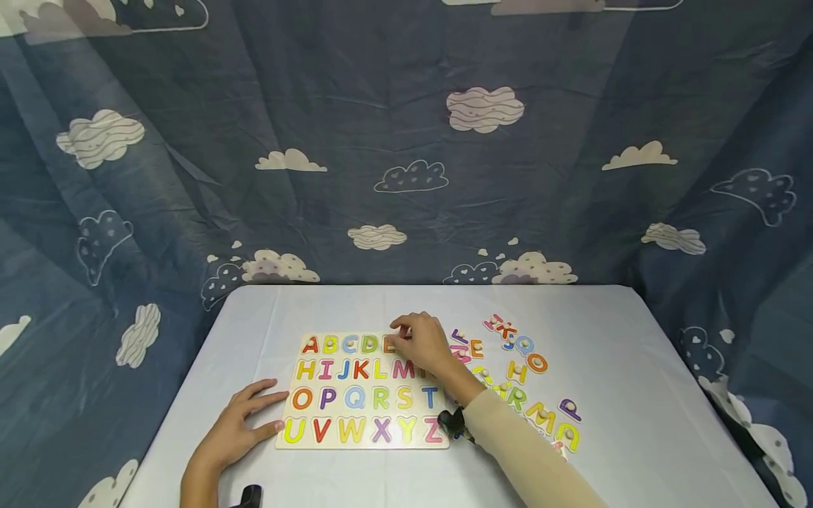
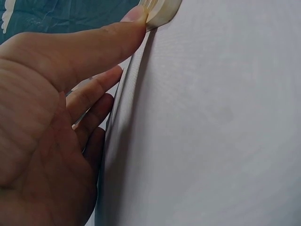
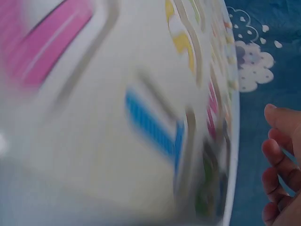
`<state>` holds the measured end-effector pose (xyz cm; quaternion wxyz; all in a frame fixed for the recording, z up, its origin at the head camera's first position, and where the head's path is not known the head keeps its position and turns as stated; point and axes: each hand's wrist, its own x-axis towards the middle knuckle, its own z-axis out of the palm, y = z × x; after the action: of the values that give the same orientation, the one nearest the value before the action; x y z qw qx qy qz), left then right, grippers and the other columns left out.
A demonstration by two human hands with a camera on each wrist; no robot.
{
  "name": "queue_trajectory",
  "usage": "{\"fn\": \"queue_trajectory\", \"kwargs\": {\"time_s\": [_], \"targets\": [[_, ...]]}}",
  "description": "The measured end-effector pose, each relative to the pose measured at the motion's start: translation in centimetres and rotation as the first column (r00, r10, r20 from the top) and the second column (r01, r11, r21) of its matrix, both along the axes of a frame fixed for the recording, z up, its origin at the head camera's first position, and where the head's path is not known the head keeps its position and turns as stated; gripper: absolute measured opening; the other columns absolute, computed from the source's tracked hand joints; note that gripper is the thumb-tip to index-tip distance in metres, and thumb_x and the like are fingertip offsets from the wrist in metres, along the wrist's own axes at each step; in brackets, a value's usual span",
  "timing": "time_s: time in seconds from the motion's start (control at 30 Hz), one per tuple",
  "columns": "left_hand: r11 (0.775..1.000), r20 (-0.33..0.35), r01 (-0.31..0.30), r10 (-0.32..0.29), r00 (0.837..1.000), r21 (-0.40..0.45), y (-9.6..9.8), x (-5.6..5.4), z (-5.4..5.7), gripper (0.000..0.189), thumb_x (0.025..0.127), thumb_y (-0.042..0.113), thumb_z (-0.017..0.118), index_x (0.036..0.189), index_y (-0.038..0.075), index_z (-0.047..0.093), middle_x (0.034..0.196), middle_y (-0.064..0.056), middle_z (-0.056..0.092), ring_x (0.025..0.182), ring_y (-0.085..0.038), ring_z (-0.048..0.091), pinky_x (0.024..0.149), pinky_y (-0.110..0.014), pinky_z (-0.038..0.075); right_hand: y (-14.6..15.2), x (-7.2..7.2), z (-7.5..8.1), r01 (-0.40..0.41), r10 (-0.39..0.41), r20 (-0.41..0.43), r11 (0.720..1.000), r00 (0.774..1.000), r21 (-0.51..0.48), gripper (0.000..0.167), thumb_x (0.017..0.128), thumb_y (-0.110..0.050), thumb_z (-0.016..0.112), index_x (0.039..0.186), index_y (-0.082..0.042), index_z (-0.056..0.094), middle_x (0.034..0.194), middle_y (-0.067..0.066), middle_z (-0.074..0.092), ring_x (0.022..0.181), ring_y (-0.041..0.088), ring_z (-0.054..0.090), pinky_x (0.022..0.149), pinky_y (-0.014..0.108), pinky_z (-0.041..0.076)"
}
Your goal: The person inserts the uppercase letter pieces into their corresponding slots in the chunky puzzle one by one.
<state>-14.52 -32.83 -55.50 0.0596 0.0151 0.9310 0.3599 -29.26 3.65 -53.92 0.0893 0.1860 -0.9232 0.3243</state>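
A cream alphabet puzzle board (image 1: 375, 446) with rows of coloured letters lies on the table. Knobs show on the A (image 1: 310, 345), B, C and D in its top row. My left hand (image 1: 231, 427) rests at the board's left edge, thumb and forefinger touching it; the left wrist view shows the thumb (image 2: 108, 44) against the edge. Over the top right part of the board is my right hand (image 1: 422, 342), covering letters near the E. Its fingers (image 3: 277, 153) are loosely bent with nothing between them in the right wrist view.
Loose knobbed letter pieces, among them an orange O (image 1: 537, 363), a yellow M (image 1: 541, 418) and a purple P (image 1: 569, 409), are scattered right of the board. A white cloth (image 1: 660, 430) covers the table. Behind it hangs a dark cloud-patterned curtain (image 1: 356, 92).
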Motion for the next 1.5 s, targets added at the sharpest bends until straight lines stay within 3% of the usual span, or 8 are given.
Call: {"fn": "queue_trajectory", "kwargs": {"time_s": [0.27,0.5,0.7,0.93,1.33,1.5], "targets": [[1.0,-0.009,0.009,-0.009,1.0,-0.004,0.0,0.1,0.0,0.055,0.08,0.036,0.088,0.131,0.022,0.072,0.157,-0.009,0.046,0.15,-0.043,0.03,0.115,-0.076,0.027,6.0,0.6,1.1,0.042,-0.042,0.004,0.999,0.999,-0.019,0.026,0.089,-0.034,0.082,0.109,-0.017,0.08,0.079,-0.008,0.066,0.077,0.015,0.052,0.071,0.029,0.043],[1.0,-0.004,0.013,-0.013,1.0,-0.016,0.0,0.0,-0.1,0.057,0.08,0.039,0.087,0.132,0.022,0.072,0.157,-0.009,0.046,0.15,-0.043,0.03,0.114,-0.077,0.028,11.0,1.1,1.2,0.12,-0.12,0.052,0.993,0.991,0.002,0.028,0.09,-0.032,0.081,0.113,-0.015,0.08,0.082,-0.005,0.066,0.087,0.024,0.057,0.076,0.033,0.043],[1.0,-0.018,0.014,-0.014,1.0,-0.018,0.0,-0.2,0.1,0.056,0.08,0.038,0.087,0.131,0.021,0.072,0.157,-0.01,0.046,0.15,-0.044,0.03,0.115,-0.076,0.028,13.9,1.4,0.9,0.186,-0.186,0.076,0.982,0.98,0.018,0.028,0.09,-0.028,0.081,0.115,-0.016,0.079,0.084,-0.003,0.065,0.087,0.022,0.053,0.075,0.033,0.044],[1.0,-0.005,0.011,-0.011,1.0,-0.015,0.1,0.0,0.2,0.057,0.08,0.037,0.087,0.132,0.02,0.072,0.157,-0.011,0.046,0.149,-0.044,0.031,0.115,-0.075,0.029,15.8,1.9,0.3,0.199,-0.202,0.119,0.979,0.972,0.037,0.028,0.09,-0.026,0.081,0.115,-0.014,0.079,0.082,-0.001,0.064,0.084,0.021,0.051,0.076,0.034,0.042],[1.0,-0.014,0.005,-0.005,1.0,0.014,0.1,0.2,-0.1,0.057,0.079,0.035,0.088,0.131,0.018,0.073,0.156,-0.012,0.047,0.149,-0.044,0.031,0.115,-0.076,0.027,16.8,2.4,-1.3,0.12,-0.133,0.223,0.99,0.966,0.071,0.031,0.091,-0.03,0.08,0.118,-0.016,0.078,0.091,-0.003,0.066,0.086,0.016,0.054,0.074,0.031,0.046],[1.0,-0.034,0.012,-0.012,0.999,0.019,0.1,0.2,-0.3,0.056,0.079,0.035,0.088,0.131,0.018,0.073,0.156,-0.012,0.047,0.148,-0.045,0.032,0.114,-0.076,0.027,16.6,2.4,-1.4,0.113,-0.128,0.199,0.99,0.972,0.085,0.027,0.091,-0.026,0.08,0.114,-0.014,0.08,0.093,-0.002,0.068,0.084,0.016,0.054,0.074,0.031,0.045]]}}
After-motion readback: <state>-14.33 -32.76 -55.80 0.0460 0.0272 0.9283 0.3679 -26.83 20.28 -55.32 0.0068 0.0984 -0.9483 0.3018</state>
